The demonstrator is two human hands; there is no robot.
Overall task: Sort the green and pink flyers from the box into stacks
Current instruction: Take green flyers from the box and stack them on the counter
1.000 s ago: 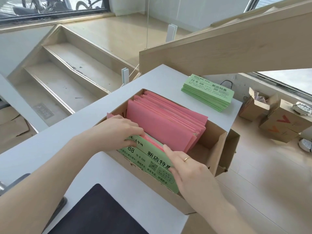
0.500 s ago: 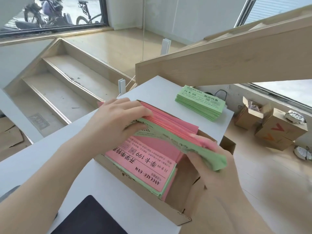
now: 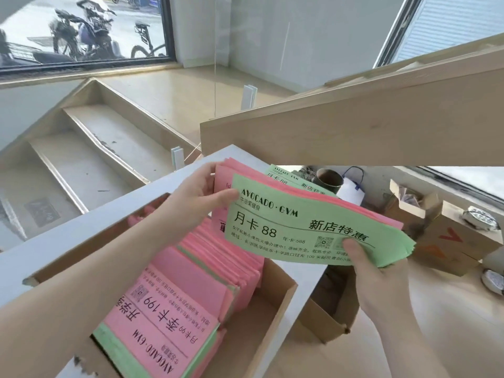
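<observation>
A mixed bundle of flyers point(image 3: 313, 227), green on top, is held above the box point(image 3: 275, 317) in both grips: left hand point(image 3: 196, 203) at 9 o'clock, right hand point(image 3: 379, 271) at 5. Separating by colour is judged next; the green stack point(image 3: 289, 178) waits on the bench point(image 3: 81, 236) at 12 o'clock.

Both forearms are reaching forward, the left hand point(image 3: 197, 200) pinching with its thumb extended rightward while the right hand point(image 3: 377, 271) is gripping from below, thumb on top.

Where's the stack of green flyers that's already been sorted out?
In the head view, the sorted green stack lies on the white table's far right corner, mostly hidden behind the bundle held in both hands, beyond the box.
</observation>
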